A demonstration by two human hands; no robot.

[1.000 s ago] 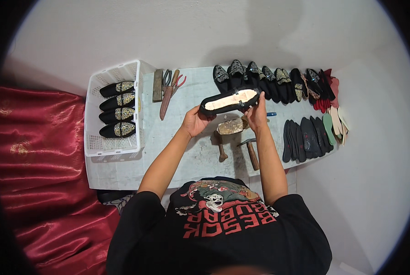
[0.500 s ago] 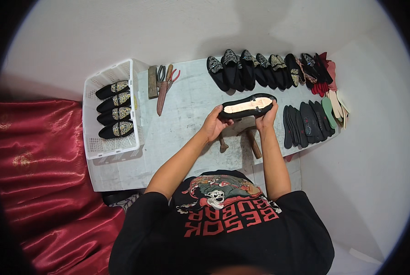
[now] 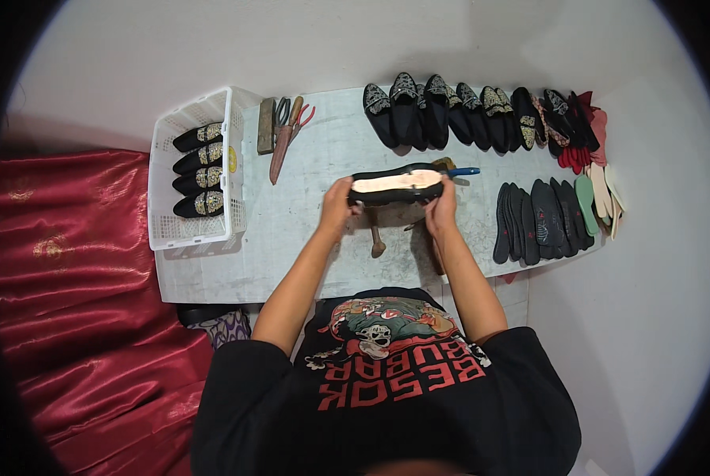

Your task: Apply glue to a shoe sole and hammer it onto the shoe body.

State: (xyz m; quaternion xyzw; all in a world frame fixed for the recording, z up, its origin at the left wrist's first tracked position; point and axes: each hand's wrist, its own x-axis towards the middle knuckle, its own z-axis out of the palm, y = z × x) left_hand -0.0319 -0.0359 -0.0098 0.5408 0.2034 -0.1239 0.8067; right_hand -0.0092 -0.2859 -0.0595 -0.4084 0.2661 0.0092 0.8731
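Note:
A black shoe upper (image 3: 397, 183) with a long pale strip along its upward face is held level above the table. My left hand (image 3: 336, 208) is closed round its left end, and my right hand (image 3: 442, 205) grips the other end. Below it, a tool with a knobbed wooden-looking end (image 3: 378, 244) lies on the table, its far part hidden by the shoe. A hammer (image 3: 437, 252) rests beside that, mostly covered by my right hand and forearm. Just beyond my right hand, a blue-handled tool (image 3: 463, 171) sticks out past a brownish object.
On the left, a white plastic basket (image 3: 192, 244) holds several decorated black shoes. Pliers and a wooden-handled tool (image 3: 286, 131) lie near the wall beside a block (image 3: 266, 127). Several black shoes (image 3: 430, 115) line the table's back, with dark insoles (image 3: 537, 222) at the right.
Both hands have carried the shoe upper to the left, and it is turned slightly. The blue-handled tool behind it now shows. The whole view has shifted a little.

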